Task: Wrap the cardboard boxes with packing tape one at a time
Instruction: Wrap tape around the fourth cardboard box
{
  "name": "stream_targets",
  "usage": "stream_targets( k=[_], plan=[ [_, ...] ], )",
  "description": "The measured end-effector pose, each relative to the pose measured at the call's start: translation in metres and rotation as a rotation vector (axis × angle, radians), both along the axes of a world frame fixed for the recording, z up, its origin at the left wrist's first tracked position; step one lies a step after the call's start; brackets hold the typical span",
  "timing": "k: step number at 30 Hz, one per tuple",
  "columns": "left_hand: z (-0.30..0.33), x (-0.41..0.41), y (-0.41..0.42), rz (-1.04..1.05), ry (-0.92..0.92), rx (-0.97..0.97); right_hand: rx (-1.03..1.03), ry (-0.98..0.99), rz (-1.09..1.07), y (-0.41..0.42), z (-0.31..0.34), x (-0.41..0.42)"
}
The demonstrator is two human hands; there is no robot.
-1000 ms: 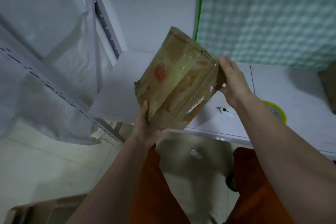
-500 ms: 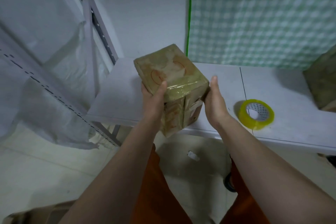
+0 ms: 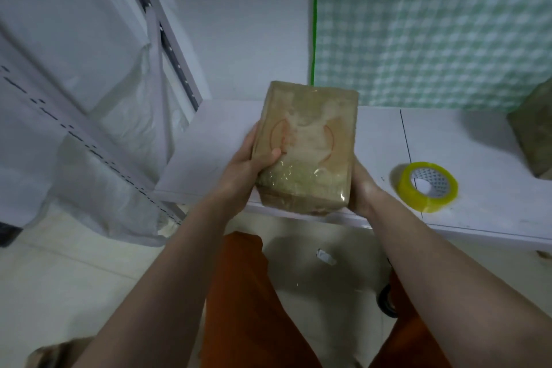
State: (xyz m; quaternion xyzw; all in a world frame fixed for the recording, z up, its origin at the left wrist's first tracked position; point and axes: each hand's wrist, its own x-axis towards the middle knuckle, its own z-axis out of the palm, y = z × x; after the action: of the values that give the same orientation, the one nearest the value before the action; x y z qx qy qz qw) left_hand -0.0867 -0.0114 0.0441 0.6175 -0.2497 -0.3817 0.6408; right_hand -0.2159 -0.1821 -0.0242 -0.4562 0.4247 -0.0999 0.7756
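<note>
Now, far left, plastic sheeting (image 3: 98, 140) draped over shelving, out of play. Left hand (image 3: 243, 166) clamped on the box's left side, thumb curled over the top face, steadying it. Cardboard box (image 3: 307, 148) held up over the table's (image 3: 484, 143) front edge, glossy with tape all over, probably being looked over for gaps. Right hand (image 3: 360, 188) cupping the lower right side, fingers hidden behind, sharing the weight. Tape roll (image 3: 428, 187) lying flat near the front edge, within easy reach. Another wrapped box (image 3: 534, 131) parked at the right edge.
</note>
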Motion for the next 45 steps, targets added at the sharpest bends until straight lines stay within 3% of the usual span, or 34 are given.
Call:
stream_targets(
  k=[5, 9, 14, 18, 21, 24, 27, 30, 34, 41, 45],
  plan=[
    [0.022, -0.005, -0.012, -0.251, -0.685, 0.140, 0.152, -0.410, -0.184, -0.032, 0.054, -0.020],
    [0.008, -0.005, -0.014, -0.146, -1.041, 0.297, 0.116, -0.331, -0.086, -0.015, 0.034, -0.029],
    [-0.014, -0.033, -0.008, -0.140, -0.864, 0.362, 0.044, -0.054, 0.141, 0.026, -0.010, -0.034],
    [-0.035, -0.058, -0.017, -0.100, -1.144, 0.670, -0.118, 0.194, 0.258, 0.023, -0.009, -0.029],
    [-0.048, -0.055, -0.023, -0.360, -1.336, 0.890, -0.210, 0.260, 0.238, 0.016, -0.003, -0.027],
    [-0.046, -0.032, -0.020, -0.516, -1.453, 0.934, -0.428, 0.327, 0.045, 0.001, -0.010, -0.023],
    [-0.043, -0.003, -0.003, -0.457, -1.545, 0.871, -0.604, 0.412, -0.100, -0.008, -0.015, -0.023],
    [-0.053, 0.017, 0.013, -0.123, -1.539, 0.693, -0.752, 0.353, -0.026, -0.008, -0.012, -0.022],
    [-0.062, 0.004, -0.007, 0.167, -1.241, 0.759, -0.859, 0.204, 0.114, 0.000, -0.004, -0.012],
    [-0.082, -0.035, -0.010, -0.036, -1.345, 0.744, -0.756, 0.118, 0.150, 0.010, -0.009, -0.001],
    [-0.083, -0.040, -0.004, -0.140, -1.342, 0.676, -0.840, 0.143, 0.171, 0.019, -0.007, -0.002]
  ],
)
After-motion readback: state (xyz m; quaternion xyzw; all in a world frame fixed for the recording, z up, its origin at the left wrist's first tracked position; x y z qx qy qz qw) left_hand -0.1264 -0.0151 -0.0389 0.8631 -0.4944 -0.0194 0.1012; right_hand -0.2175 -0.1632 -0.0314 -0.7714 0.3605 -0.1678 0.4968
